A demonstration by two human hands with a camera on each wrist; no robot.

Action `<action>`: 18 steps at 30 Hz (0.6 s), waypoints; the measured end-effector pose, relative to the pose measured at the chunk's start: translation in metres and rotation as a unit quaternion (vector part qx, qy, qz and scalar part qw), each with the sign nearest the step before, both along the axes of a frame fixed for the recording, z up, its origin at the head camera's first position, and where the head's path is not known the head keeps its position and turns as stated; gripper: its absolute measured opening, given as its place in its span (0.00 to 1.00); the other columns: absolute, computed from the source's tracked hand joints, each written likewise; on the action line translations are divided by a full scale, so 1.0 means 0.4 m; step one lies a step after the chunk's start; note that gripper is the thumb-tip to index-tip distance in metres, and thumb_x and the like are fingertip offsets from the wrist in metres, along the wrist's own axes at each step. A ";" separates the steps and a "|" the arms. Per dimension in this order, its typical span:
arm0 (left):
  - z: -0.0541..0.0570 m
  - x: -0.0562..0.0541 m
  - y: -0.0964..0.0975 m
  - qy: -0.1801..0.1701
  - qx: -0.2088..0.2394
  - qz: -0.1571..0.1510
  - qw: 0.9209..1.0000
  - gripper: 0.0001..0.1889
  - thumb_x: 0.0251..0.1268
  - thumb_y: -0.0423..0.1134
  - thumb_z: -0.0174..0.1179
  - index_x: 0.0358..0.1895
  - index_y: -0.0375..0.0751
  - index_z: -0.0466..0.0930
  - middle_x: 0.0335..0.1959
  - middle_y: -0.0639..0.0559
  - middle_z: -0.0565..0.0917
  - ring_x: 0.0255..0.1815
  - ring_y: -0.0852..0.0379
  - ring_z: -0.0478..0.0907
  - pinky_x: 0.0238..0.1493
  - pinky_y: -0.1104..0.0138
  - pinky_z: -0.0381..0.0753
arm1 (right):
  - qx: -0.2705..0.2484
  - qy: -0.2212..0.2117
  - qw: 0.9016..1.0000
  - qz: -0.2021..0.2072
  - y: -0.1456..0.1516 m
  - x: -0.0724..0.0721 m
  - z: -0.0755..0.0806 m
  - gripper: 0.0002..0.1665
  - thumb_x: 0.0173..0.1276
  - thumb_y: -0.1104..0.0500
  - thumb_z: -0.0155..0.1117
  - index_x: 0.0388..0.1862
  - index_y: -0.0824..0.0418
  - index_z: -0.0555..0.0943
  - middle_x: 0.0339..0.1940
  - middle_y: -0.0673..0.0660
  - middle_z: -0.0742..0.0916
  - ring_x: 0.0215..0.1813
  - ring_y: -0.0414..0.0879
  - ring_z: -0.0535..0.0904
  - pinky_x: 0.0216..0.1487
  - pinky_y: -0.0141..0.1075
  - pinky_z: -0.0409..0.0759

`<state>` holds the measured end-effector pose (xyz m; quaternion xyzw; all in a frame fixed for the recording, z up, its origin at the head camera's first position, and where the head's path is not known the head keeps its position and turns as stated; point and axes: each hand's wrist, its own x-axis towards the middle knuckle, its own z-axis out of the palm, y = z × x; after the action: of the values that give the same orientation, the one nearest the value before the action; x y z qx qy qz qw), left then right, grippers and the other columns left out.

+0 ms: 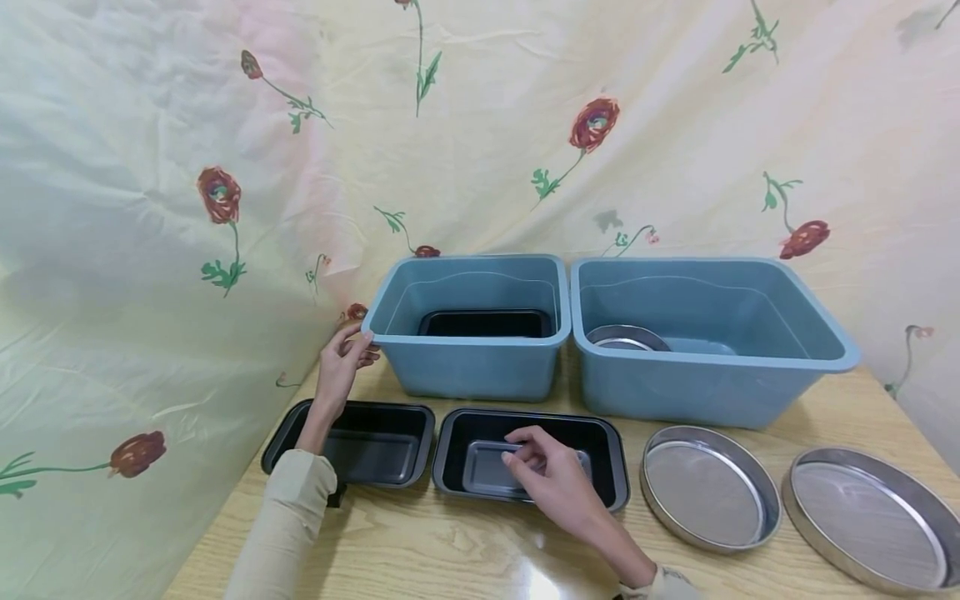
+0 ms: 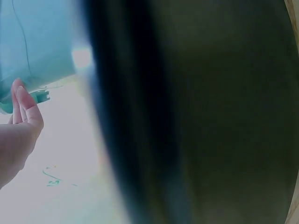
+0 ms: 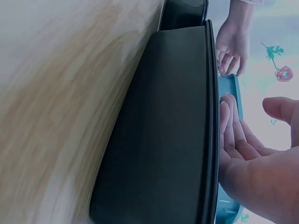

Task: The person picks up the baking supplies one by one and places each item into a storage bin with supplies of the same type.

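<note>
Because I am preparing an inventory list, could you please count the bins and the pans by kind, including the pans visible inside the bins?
Blue bins: 2
Black rectangular pans: 3 (one inside the left bin)
Round metal pans: 3 (one inside the right bin)
Total visible: 8

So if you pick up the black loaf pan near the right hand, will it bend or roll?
The black loaf pan probably won't bend much: its rimmed walls look stiff. It likely won't roll, as its base looks flat. Its smooth sides might feel slippery.
</note>
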<state>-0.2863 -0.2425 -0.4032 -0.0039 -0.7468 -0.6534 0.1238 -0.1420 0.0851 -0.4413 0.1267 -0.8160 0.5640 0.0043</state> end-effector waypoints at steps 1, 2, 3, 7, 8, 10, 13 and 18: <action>0.000 0.000 0.000 -0.001 -0.001 0.000 1.000 0.23 0.80 0.42 0.58 0.69 0.32 0.72 0.36 0.52 0.87 0.36 0.55 0.86 0.47 0.63 0.86 | -0.005 -0.003 1.000 0.003 -0.003 -0.002 -0.001 0.14 0.76 0.60 0.66 0.57 0.62 0.81 0.35 0.51 0.87 0.36 0.43 0.82 0.37 0.34 0.81; -0.001 0.000 0.000 -0.001 -0.002 0.001 1.000 0.23 0.80 0.43 0.58 0.69 0.32 0.72 0.36 0.52 0.87 0.37 0.54 0.86 0.46 0.64 0.86 | -0.009 -0.005 1.000 0.005 -0.007 -0.005 -0.002 0.14 0.76 0.60 0.66 0.57 0.62 0.81 0.35 0.50 0.86 0.36 0.44 0.82 0.36 0.34 0.81; -0.001 0.000 0.000 -0.001 -0.002 0.000 1.000 0.23 0.80 0.43 0.58 0.69 0.32 0.72 0.37 0.51 0.87 0.37 0.54 0.86 0.46 0.64 0.86 | -0.014 -0.006 1.000 0.007 -0.010 -0.006 -0.003 0.14 0.76 0.59 0.66 0.57 0.62 0.81 0.35 0.50 0.86 0.36 0.44 0.82 0.35 0.34 0.80; -0.003 0.000 -0.004 -0.001 -0.005 -0.006 1.000 0.24 0.80 0.43 0.58 0.69 0.31 0.72 0.38 0.49 0.87 0.37 0.54 0.86 0.45 0.67 0.85 | -0.033 -0.005 0.999 0.020 -0.024 -0.014 -0.005 0.15 0.76 0.59 0.65 0.57 0.64 0.81 0.35 0.51 0.86 0.36 0.44 0.81 0.33 0.34 0.79; -0.003 0.000 -0.004 -0.001 -0.005 -0.007 1.000 0.24 0.81 0.43 0.58 0.69 0.31 0.72 0.38 0.48 0.87 0.36 0.56 0.86 0.44 0.68 0.85 | -0.036 -0.004 0.999 0.024 -0.028 -0.016 -0.005 0.15 0.76 0.59 0.65 0.57 0.64 0.81 0.35 0.51 0.86 0.36 0.44 0.81 0.33 0.34 0.79; -0.003 0.000 -0.005 0.000 -0.005 -0.010 1.000 0.24 0.81 0.43 0.58 0.69 0.31 0.72 0.39 0.48 0.87 0.36 0.58 0.86 0.43 0.69 0.85 | -0.042 -0.005 0.999 0.032 -0.037 -0.017 -0.003 0.15 0.76 0.59 0.65 0.58 0.65 0.81 0.35 0.52 0.86 0.36 0.44 0.82 0.33 0.34 0.79; -0.002 0.000 -0.007 0.002 -0.002 -0.012 1.000 0.24 0.81 0.42 0.58 0.69 0.31 0.72 0.38 0.49 0.87 0.36 0.57 0.86 0.43 0.71 0.84 | -0.050 -0.013 0.998 0.042 -0.052 -0.019 0.002 0.16 0.76 0.59 0.65 0.58 0.65 0.80 0.35 0.53 0.86 0.36 0.45 0.82 0.33 0.33 0.78; -0.003 -0.002 -0.009 0.003 0.000 -0.014 1.000 0.24 0.81 0.42 0.58 0.69 0.30 0.71 0.37 0.52 0.87 0.38 0.52 0.86 0.43 0.70 0.85 | -0.057 -0.018 0.997 0.057 -0.079 -0.019 0.011 0.18 0.76 0.60 0.65 0.59 0.67 0.79 0.37 0.57 0.87 0.37 0.51 0.83 0.32 0.33 0.77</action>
<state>-0.2870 -0.2459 -0.4042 -0.0163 -0.7462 -0.6551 0.1173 -0.1496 0.0534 -0.4369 0.1622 -0.7739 0.6111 -0.0358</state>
